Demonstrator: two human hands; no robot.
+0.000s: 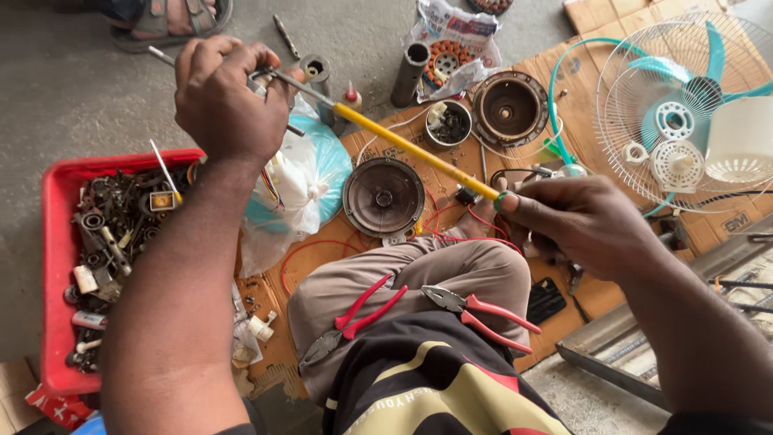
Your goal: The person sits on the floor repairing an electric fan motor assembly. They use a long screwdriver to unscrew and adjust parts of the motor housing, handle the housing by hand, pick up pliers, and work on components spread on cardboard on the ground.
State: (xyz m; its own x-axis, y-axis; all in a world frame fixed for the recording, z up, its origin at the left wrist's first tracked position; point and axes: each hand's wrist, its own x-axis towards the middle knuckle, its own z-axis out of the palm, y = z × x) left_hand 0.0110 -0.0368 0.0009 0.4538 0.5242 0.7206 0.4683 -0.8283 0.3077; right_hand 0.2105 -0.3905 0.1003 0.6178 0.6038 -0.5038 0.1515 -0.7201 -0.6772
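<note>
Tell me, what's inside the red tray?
The red tray holds a dark heap of small metal parts: rings, bolts and little tubes. The left forearm covers its right edge, and whatever lies beneath the heap is hidden.

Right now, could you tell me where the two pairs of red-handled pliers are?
In the head view, both red-handled pliers lie on the person's lap, low centre, below the round motor cover.

Bare forearms, khaki trousers (451, 274), black shirt (435, 387) with yellow-red print.
</note>
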